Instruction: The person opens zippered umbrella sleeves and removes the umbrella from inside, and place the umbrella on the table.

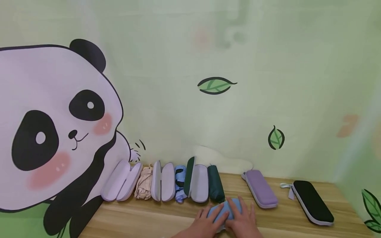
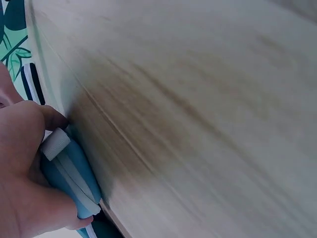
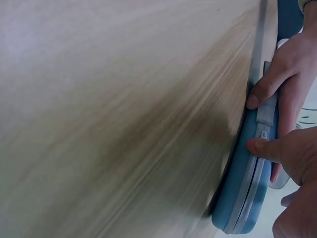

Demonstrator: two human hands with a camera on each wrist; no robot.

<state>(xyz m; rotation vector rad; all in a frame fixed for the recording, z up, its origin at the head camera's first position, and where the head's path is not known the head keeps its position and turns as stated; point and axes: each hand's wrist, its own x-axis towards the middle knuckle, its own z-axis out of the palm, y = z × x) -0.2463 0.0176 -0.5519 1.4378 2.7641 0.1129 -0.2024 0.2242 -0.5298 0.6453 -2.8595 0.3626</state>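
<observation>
Slightly spread, left fingers (image 1: 216,212) and right fingers (image 1: 234,209) grip a blue case (image 3: 237,186).

1. I can read no words, brands or numbers here.
2. High on the green backdrop (image 1: 166,49) I see grey strokes (image 1: 233,26), too blurred for me to make out as characters.
3. Farther right on that backdrop I see a pinkish patch (image 1: 348,125), too faint for me to read as any sign.
4. On the blue case (image 3: 229,210) I hold, I can make out no lettering along the pale strap (image 3: 266,111).
5. I cannot tell whether the black marks (image 1: 180,171) on the blue bundle (image 1: 179,195) are letters.
</observation>
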